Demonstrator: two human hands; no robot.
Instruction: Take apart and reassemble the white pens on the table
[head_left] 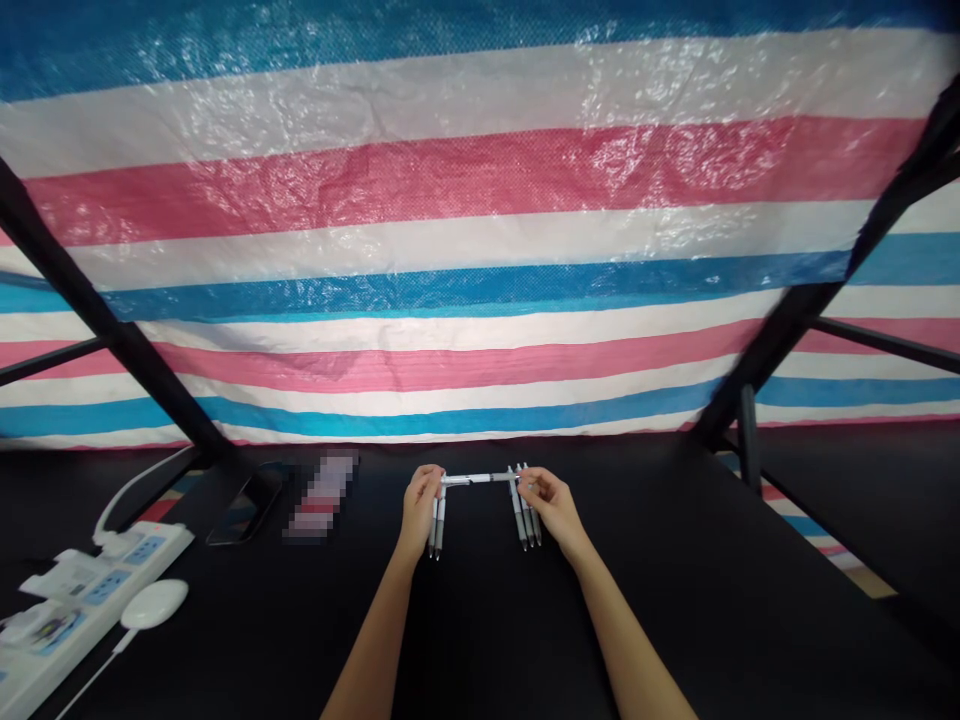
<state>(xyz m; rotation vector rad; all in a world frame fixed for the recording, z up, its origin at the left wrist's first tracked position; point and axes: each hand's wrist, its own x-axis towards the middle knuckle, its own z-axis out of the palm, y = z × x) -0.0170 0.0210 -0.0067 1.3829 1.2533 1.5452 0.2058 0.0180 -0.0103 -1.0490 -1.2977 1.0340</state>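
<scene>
A white and grey pen (480,479) is held level between my two hands, just over the black table. My left hand (421,505) pinches its white end, while my right hand (553,502) has its fingertips closed on the grey end. Beneath the left fingers lies a pair of similar pens (438,530), pointing toward me, their upper parts partly covered by the hand. Several more pens (527,522) lie side by side just left of my right hand, grey tips toward me.
On the left stand a white power strip (127,580) with plugs and cables, and a round white charger (155,604). A dark phone (246,503) and a blurred-out flat item (322,497) lie nearby. Black frame bars (795,325) flank the table (480,640); a striped sheet (465,240) hangs behind.
</scene>
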